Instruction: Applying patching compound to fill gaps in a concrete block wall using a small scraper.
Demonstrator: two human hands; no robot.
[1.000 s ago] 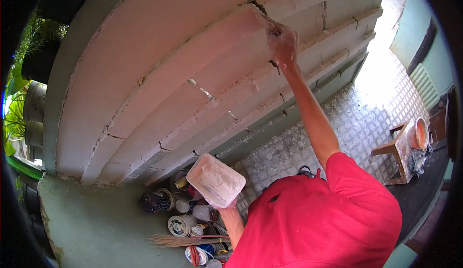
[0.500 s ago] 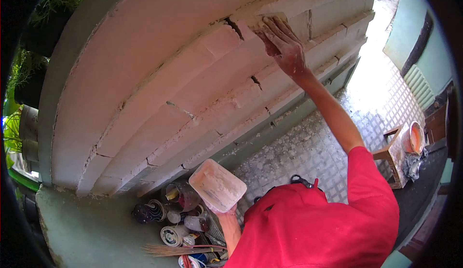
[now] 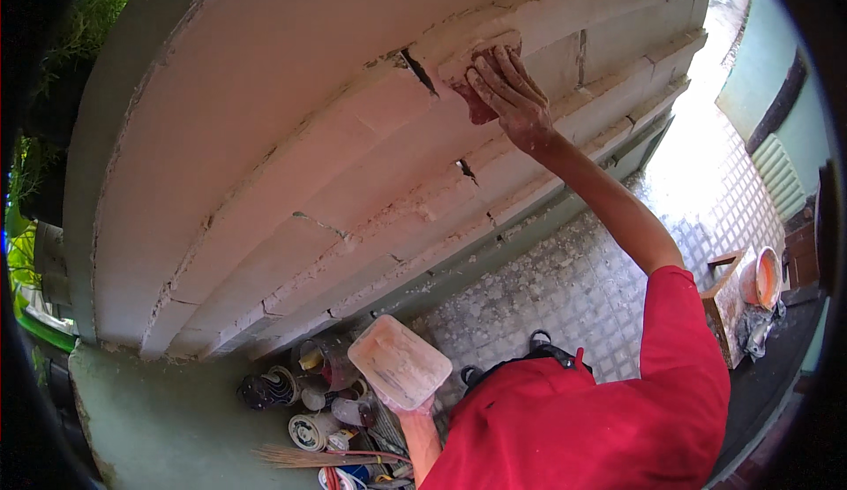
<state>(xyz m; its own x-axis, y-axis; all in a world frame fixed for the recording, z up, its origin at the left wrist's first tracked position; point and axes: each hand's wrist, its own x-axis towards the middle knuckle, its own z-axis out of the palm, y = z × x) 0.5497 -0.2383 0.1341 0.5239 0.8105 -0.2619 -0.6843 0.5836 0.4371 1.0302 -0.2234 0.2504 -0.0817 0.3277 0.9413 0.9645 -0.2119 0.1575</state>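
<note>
Head view: the right hand (image 3: pixel 510 93) lies over a flat reddish spreader (image 3: pixel 482 111), its grip holding it against the block wall (image 3: pixel 238 119) beside a dark gap (image 3: pixel 418 73). The left hand's (image 3: pixel 414 404) grip holds a pale, smeared tray (image 3: pixel 401 362) near stored containers (image 3: pixel 309 432).

The tiled floor (image 3: pixel 565 283), splotched white, carries your dark footwear (image 3: pixel 540 339), a wooden stool (image 3: pixel 727 292) to your right and a cluster of buckets (image 3: pixel 307 433) to your left.
</note>
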